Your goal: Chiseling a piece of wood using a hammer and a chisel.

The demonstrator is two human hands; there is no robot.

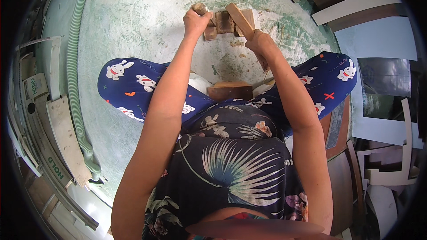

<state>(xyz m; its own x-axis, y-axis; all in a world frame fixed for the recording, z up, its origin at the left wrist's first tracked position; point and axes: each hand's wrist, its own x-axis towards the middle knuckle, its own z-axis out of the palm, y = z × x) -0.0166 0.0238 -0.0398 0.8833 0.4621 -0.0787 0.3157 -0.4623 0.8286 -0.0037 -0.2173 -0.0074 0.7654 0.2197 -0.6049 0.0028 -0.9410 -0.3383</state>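
My left hand (194,23) is closed around a tool with a thick round wooden handle (199,8). The tool's lower end is hard to make out beside the wood on the floor. In my right hand (261,44) is a flat wooden bar (240,19), its free end slanting up and left over the work. Between and below the two hands lies a dark brown wood block (224,22). A smaller brown piece (210,33) sits at its left, and a lighter board (249,16) is partly covered by the bar.
My crossed legs flank a brown wooden block (230,91) near my lap. A ribbed green hose (74,71) runs along the left, beside stacked boards (62,133). Panels and offcuts (376,40) crowd the right. Chips (238,43) lie on the worn floor.
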